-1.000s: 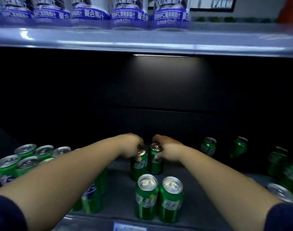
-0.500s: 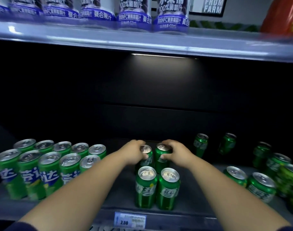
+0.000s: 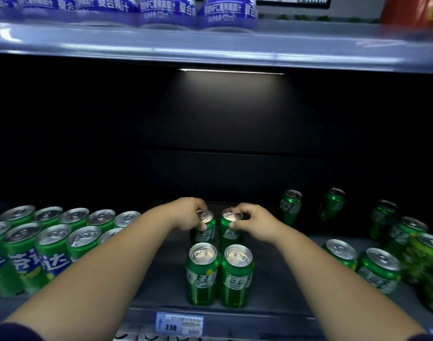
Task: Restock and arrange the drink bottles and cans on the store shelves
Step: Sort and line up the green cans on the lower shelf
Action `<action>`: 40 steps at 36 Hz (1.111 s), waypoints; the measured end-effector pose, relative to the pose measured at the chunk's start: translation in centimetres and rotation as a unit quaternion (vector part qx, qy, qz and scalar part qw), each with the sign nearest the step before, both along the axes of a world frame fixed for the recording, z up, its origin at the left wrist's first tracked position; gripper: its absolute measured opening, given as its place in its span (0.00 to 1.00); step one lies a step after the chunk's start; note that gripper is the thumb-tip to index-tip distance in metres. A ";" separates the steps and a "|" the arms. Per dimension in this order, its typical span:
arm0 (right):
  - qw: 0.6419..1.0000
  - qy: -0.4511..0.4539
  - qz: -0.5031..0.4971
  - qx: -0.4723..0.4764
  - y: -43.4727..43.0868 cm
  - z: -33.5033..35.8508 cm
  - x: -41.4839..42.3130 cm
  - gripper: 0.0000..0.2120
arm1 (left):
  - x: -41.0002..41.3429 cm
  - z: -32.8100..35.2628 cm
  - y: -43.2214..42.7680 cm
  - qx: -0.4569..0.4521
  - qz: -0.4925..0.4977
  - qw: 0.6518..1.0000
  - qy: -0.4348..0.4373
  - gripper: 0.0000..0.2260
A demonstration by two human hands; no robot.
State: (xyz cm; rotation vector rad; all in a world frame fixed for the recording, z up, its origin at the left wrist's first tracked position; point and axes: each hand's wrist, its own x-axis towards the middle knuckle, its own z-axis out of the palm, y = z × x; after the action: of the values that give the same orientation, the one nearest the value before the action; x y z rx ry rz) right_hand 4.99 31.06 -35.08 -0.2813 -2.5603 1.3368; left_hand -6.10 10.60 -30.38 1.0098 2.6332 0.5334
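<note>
My left hand [image 3: 188,214] grips the left can [image 3: 206,231], fingers curled over its top, thumb on its side. My right hand [image 3: 256,221] pinches the rim of the right can [image 3: 231,230]. Both cans stand upright, side by side, mid-shelf [image 3: 170,279], just behind a front pair [image 3: 202,274] near the edge above the price tag [image 3: 179,323]. A packed block of cans [image 3: 53,242] sits to the left and loose cans [image 3: 380,269] stand to the right. Bottles [image 3: 166,11] line the upper shelf [image 3: 210,48].
</note>
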 end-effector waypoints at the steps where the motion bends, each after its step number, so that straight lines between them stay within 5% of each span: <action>1: 1.000 -0.003 0.003 -0.005 0.0 0.0 0.2 0.12 | 0.1 0.1 0.0 -0.003 -0.005 1.000 0.000 0.25; 23: 0.984 0.023 0.047 -0.169 -1.3 -1.0 5.4 0.07 | 1.2 0.0 -2.6 0.026 -0.119 0.981 -0.152 0.26; 29: 0.983 0.027 0.035 -0.176 -2.0 -0.6 5.7 0.07 | 1.8 -0.4 -2.7 0.065 -0.065 0.981 -0.168 0.14; 40: 0.990 0.011 0.031 -0.140 -2.1 -0.2 6.1 0.05 | 3.6 -0.6 -2.2 0.069 -0.071 0.991 -0.093 0.17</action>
State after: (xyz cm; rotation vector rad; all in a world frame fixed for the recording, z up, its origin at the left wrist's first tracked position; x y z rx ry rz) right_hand 11.04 28.92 -35.32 -0.2351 -2.3791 1.7144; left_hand -2.47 8.41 -30.94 1.1197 2.3687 0.7448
